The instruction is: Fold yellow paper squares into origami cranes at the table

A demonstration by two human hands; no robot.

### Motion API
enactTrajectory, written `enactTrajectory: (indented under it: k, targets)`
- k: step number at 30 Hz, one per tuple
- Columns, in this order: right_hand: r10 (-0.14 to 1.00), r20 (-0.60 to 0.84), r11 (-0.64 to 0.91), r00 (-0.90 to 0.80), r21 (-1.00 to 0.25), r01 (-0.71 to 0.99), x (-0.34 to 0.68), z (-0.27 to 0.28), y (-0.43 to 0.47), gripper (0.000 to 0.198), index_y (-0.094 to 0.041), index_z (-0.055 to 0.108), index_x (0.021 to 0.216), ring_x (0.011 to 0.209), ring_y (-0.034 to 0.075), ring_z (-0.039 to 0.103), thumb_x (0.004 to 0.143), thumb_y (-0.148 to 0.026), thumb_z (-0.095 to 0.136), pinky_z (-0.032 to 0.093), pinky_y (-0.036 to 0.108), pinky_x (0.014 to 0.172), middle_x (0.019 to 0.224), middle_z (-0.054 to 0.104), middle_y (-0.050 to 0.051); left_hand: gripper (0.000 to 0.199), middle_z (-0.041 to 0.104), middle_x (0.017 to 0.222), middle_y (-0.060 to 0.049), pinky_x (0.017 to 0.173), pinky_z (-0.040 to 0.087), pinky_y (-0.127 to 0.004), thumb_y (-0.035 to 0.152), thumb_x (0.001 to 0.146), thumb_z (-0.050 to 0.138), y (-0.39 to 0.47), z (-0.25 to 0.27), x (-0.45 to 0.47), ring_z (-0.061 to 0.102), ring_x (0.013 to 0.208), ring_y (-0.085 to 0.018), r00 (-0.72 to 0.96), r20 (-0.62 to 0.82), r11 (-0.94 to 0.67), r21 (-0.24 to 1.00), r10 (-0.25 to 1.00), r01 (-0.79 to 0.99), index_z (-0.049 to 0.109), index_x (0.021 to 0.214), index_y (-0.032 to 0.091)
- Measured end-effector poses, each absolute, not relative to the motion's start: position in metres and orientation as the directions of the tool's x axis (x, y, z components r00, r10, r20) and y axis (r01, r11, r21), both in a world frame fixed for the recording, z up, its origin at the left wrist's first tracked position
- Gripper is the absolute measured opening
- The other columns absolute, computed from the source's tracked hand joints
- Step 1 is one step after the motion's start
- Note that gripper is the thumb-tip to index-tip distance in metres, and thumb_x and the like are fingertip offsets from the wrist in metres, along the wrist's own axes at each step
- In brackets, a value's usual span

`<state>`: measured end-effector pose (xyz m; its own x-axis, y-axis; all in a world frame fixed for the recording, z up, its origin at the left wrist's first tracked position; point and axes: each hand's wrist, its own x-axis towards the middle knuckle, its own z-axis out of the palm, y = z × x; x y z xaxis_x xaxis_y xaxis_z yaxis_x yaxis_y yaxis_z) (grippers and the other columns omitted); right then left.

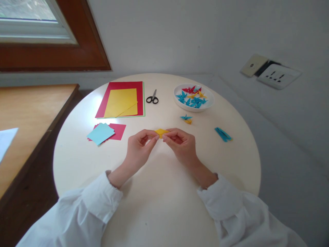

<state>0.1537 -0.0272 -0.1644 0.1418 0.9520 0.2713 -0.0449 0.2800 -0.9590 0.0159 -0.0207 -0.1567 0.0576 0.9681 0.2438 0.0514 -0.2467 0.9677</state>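
A small folded piece of yellow paper is held up over the middle of the round table. My left hand pinches its left side between thumb and fingers. On the other side, my right hand pinches it the same way, and the fingertips hide part of the folds. Just beyond my right hand lie a blue paper crane and a small yellow folded piece, close together on the tabletop.
A white dish with several paper cranes stands at the back right. Black-handled scissors lie beside stacked coloured sheets. Light blue paper squares are at left, folded blue strips at right. A wall borders the round table.
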Motion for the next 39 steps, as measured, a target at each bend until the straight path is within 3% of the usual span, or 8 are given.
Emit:
enactTrajectory:
  k: [8, 24, 34, 39]
  targets:
    - [0.949, 0.282, 0.291, 0.145, -0.956, -0.047, 0.154, -0.1638, -0.0275, 0.008, -0.019, 0.065, 0.063, 0.07, 0.014, 0.065, 0.065, -0.024, 0.071, 0.057, 0.029, 0.07, 0.076, 0.069, 0.002, 0.003, 0.068, 0.072, -0.004, 0.067, 0.052, -0.027, 0.018, 0.067, 0.065, -0.0214, -0.1559, 0.0171, 0.063, 0.07, -0.015, 0.046, 0.229, -0.23, 0.973, 0.972, 0.026, 0.064, 0.068, 0.015]
    - [0.953, 0.253, 0.263, 0.164, -0.964, -0.042, 0.1524, -0.164, -0.0283, 0.015, -0.018, 0.064, 0.062, 0.071, 0.015, 0.065, 0.062, -0.03, 0.073, 0.057, 0.031, 0.072, 0.077, 0.069, 0.003, 0.006, 0.068, 0.07, -0.003, 0.068, 0.053, -0.029, 0.019, 0.065, 0.066, -0.0207, -0.1565, 0.0186, 0.064, 0.07, -0.015, 0.051, 0.219, -0.22, 0.975, 0.974, 0.004, 0.061, 0.064, 0.016]
    - [0.952, 0.25, 0.26, 0.176, -0.965, -0.036, 0.1532, -0.1647, -0.0272, 0.012, -0.018, 0.064, 0.063, 0.07, 0.014, 0.065, 0.062, -0.026, 0.072, 0.057, 0.03, 0.072, 0.076, 0.068, 0.003, 0.019, 0.056, 0.062, 0.002, 0.063, 0.049, -0.024, 0.021, 0.067, 0.068, -0.0199, -0.1571, 0.0179, 0.057, 0.062, -0.01, 0.054, 0.256, -0.257, 0.966, 0.965, 0.014, 0.05, 0.063, 0.017]
    - [0.957, 0.234, 0.245, 0.17, -0.969, -0.043, 0.1543, -0.1674, -0.0257, 0.018, -0.018, 0.062, 0.065, 0.067, 0.013, 0.064, 0.061, -0.03, 0.074, 0.056, 0.028, 0.066, 0.072, 0.067, 0.002, 0.032, 0.058, 0.067, 0.004, 0.063, 0.048, -0.024, 0.025, 0.067, 0.07, -0.0177, -0.1608, 0.0177, 0.062, 0.067, -0.011, 0.069, 0.21, -0.204, 0.975, 0.975, -0.085, 0.04, 0.074, 0.021]
